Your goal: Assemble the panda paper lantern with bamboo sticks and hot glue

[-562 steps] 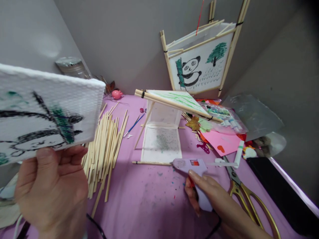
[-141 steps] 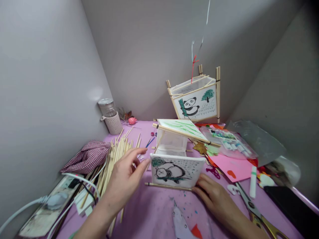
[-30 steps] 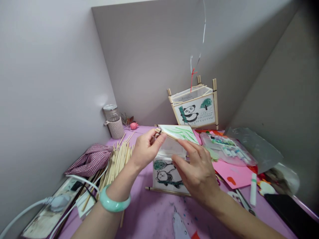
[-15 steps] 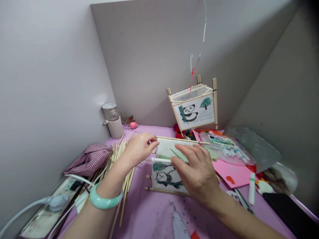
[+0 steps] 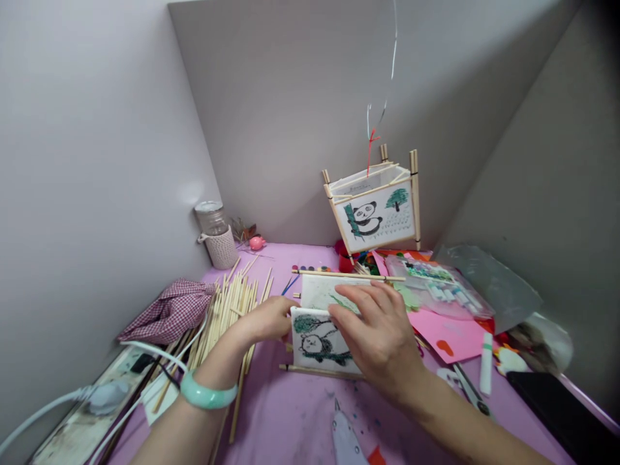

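Note:
A paper lantern (image 5: pixel 320 345) with a panda drawing and a frame of thin wooden sticks lies on the table in front of me. My left hand (image 5: pixel 274 320) is at its left end, fingers curled in at the panel's upper corner, the fingertips partly hidden. Curved over the right part is my right hand (image 5: pixel 382 329), its thumb at the panda panel and its fingers over the top; the palm hides the lantern's right end. A wooden stick (image 5: pixel 334 275) runs along the far upper edge, above a panel with green drawing.
A finished panda lantern (image 5: pixel 382 216) hangs behind on a wire. Loose wooden sticks (image 5: pixel 223 310) lie left, beside a checked cloth (image 5: pixel 169 313) and a power strip (image 5: pixel 72 413). A glue gun (image 5: pixel 345 439) points forward in front. Right are scissors (image 5: pixel 469 387), pink paper (image 5: pixel 445 332) and a black tablet (image 5: pixel 562 413).
My left hand has come down from the far upper stick to the lantern's near left corner. My right hand has stayed almost where it was.

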Demonstrator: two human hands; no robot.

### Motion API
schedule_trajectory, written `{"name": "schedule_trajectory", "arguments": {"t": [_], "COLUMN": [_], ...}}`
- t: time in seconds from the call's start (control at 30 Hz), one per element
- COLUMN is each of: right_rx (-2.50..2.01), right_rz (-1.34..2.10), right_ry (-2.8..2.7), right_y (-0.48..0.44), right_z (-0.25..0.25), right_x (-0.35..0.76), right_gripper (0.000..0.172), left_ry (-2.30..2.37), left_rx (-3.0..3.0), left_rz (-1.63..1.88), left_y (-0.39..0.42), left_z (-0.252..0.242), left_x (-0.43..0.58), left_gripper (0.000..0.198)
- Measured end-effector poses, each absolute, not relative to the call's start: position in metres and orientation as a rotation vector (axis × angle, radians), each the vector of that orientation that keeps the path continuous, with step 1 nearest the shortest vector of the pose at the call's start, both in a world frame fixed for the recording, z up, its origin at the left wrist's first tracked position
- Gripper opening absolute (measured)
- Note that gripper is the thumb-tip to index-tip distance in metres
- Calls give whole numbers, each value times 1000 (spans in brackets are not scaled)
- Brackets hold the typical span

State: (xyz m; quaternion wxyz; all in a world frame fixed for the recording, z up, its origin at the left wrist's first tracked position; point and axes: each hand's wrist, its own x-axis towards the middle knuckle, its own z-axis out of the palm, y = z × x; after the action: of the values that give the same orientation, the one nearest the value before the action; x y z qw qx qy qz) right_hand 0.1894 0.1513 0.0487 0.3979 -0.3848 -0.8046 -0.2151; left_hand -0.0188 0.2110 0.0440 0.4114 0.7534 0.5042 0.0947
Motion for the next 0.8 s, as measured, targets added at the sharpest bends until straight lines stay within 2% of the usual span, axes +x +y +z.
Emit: {"name": "schedule_trajectory", "arguments": {"t": [0.2,0.4,0.6,0.8], "right_rx": [-982,-989,-982,-985], "right_rz": [-539,-533,-539,-546], "right_ry": [-2039,-2037,-2040,-2045], "right_y": [150,149,149,148], "right_z": [48,48,49,49], "right_x": [190,190,189,190], "right_gripper": [14,15,15,15], "left_ry": [1308,1494,1697,1356], "left_rx": [1978,2158,2382,2283], "left_rz": [-32,37,-250,-84], "left_y": [203,197,190,184], "left_z": [47,50,50,33], "left_x": [-24,-28,-32,-26], "left_gripper": [17,26,16,21]}}
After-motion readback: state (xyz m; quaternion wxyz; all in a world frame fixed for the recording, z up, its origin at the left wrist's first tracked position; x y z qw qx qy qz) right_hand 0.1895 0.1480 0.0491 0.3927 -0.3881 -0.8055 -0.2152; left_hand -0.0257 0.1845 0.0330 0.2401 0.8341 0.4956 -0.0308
